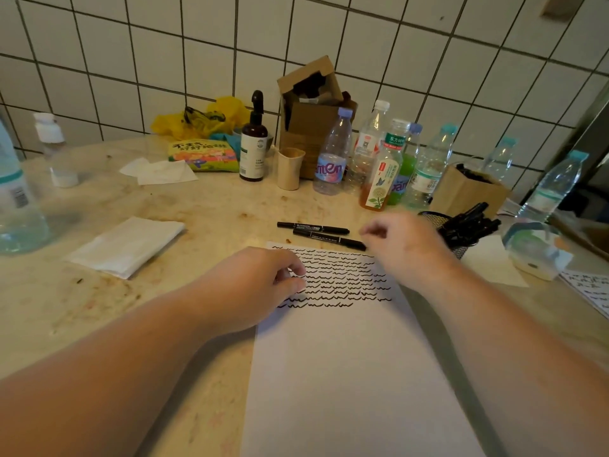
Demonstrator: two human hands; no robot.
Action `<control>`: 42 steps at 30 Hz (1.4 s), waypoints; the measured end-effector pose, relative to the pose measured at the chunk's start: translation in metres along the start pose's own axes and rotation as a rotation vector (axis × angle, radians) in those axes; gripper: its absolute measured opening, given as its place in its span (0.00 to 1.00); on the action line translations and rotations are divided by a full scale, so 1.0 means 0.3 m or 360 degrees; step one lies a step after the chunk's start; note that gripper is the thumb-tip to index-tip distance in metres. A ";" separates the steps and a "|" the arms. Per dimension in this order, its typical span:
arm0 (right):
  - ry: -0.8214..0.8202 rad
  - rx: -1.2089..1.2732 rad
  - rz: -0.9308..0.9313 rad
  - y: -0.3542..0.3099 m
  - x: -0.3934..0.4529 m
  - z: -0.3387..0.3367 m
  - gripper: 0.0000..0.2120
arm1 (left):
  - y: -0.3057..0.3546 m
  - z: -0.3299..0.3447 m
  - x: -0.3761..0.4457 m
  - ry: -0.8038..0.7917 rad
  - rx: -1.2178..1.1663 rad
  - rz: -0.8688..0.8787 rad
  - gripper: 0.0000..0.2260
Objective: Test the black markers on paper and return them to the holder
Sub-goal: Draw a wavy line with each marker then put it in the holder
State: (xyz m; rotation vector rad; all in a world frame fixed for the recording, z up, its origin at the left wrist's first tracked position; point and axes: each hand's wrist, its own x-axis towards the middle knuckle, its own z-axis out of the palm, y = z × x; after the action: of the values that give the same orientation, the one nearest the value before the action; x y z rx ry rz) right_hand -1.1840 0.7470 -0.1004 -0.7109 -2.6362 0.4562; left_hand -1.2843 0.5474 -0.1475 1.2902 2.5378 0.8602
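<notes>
Paper (346, 374): white sheet flat on the counter (197, 206), upper part filled with rows of black squiggles, lower part blank.

Left hand (260, 282): on the paper's left edge beside the squiggles, fingers curled down, tips on the sheet; nothing held.

Right hand (402, 245): blurred, over the paper's upper right corner, fingers loosely bent; whether anything is pinched cannot be told.

Markers, loose: two, black, capped, side by side on the counter just beyond the paper's top edge; far marker (313, 227), near marker (329, 239), its right end close to the right hand's fingers.

Holder (438, 222): black mesh cup, right of the right hand, with a bunch of black markers (471, 222) leaning rightward in it.

Behind: row of plastic bottles (333, 153), brown pump bottle (253, 143), beige cup (290, 168), open cardboard box (313, 103) against the tiled wall (131, 44).

Left: folded white napkin (128, 245), large clear bottle (16, 199) at the frame edge.
</notes>
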 end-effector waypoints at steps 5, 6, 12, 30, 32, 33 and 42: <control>-0.0118 -0.0421 0.0030 0.027 0.101 0.115 0.14 | 0.022 0.010 -0.001 -0.0043 0.0047 0.0039 0.10; -0.0136 -0.0459 0.0044 0.029 0.118 0.130 0.14 | 0.023 0.008 -0.002 -0.0045 0.0052 0.0041 0.10; -0.0235 -0.0665 0.0021 0.022 0.155 0.155 0.14 | 0.021 -0.002 0.006 -0.0052 0.0070 0.0064 0.10; -0.0436 0.1571 0.0379 0.033 -0.232 0.003 0.09 | 0.053 0.003 -0.025 -0.0075 0.0110 0.0228 0.10; -0.0455 0.1736 0.0270 0.026 -0.240 0.018 0.09 | 0.063 0.001 -0.029 -0.0080 0.0123 0.0282 0.12; -0.0473 0.1807 0.0219 0.020 -0.244 0.022 0.06 | 0.068 0.001 -0.030 -0.0077 0.0119 0.0313 0.11; -0.0462 0.1896 -0.0053 0.016 -0.246 0.032 0.11 | 0.087 -0.014 -0.035 -0.0259 -0.0195 0.0383 0.06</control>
State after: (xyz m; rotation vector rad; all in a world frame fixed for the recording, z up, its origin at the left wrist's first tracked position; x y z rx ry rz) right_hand -1.1270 0.7097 -0.1305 -0.1876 -2.0019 1.9543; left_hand -1.2616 0.5495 -0.1305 1.5778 2.2018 0.8983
